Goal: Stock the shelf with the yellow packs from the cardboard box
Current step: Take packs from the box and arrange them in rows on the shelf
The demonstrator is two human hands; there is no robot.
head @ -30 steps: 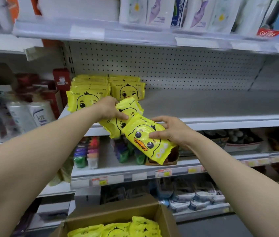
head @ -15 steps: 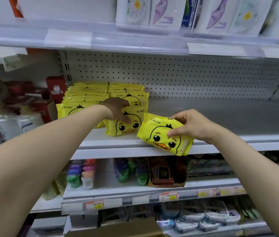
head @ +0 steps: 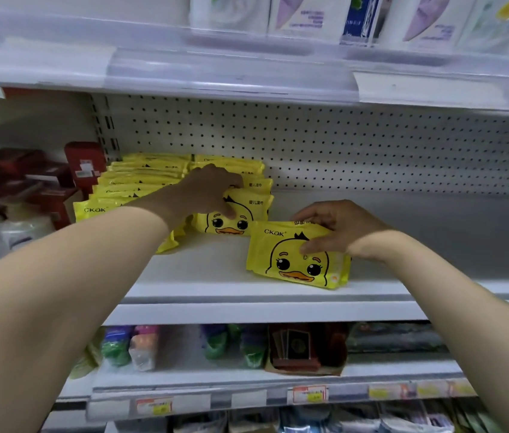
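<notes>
Two rows of yellow duck-face packs (head: 140, 185) stand at the left of the white shelf (head: 247, 295). My left hand (head: 206, 192) grips the front pack of the right row (head: 234, 220) by its top edge, standing it against the packs behind. My right hand (head: 334, 229) holds another yellow pack (head: 290, 260) upright on the shelf, a little right of and in front of that row, fingers over its top and thumb on its face. The cardboard box is out of view.
Red boxes (head: 84, 164) sit left of the yellow rows. A perforated back panel (head: 340, 145) closes the shelf behind. White packages fill the shelf above (head: 309, 14); small bottles and a brown box (head: 303, 348) fill the one below. Bare shelf stretches right of my right hand.
Both packs went from mid-air in front of the shelf onto it. The left one now stands against the right row; the right one rests upright on the shelf. The box dropped out of view.
</notes>
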